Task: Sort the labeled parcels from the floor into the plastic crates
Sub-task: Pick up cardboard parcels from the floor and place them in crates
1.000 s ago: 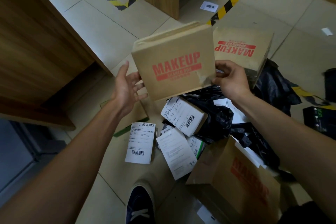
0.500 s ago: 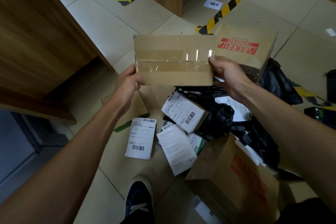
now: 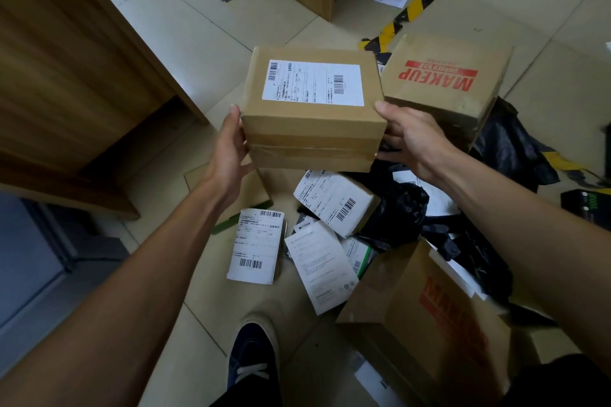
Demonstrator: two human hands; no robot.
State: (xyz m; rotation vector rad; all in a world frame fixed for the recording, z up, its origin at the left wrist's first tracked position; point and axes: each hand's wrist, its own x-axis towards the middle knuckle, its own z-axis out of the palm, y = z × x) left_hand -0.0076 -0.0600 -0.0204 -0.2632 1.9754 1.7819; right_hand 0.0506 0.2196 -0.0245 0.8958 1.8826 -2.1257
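- the cardboard box (image 3: 314, 116) held between the left hand (image 3: 231, 152) and the right hand (image 3: 410, 142) carries a white shipping label (image 3: 312, 82) on its top face, with barcodes at both ends; its small print is too fine to read.
- the brown box (image 3: 446, 82) just beyond the right hand bears "makeup" in red capitals, upside down from here; the smaller line in the red bar above it is unreadable.
- the tilted brown box (image 3: 429, 314) below the right forearm shows large red letters, only partly legible.
- the white-labelled parcel (image 3: 334, 201) and the loose label sheet (image 3: 256, 246) below the hands show barcodes and illegible small print.
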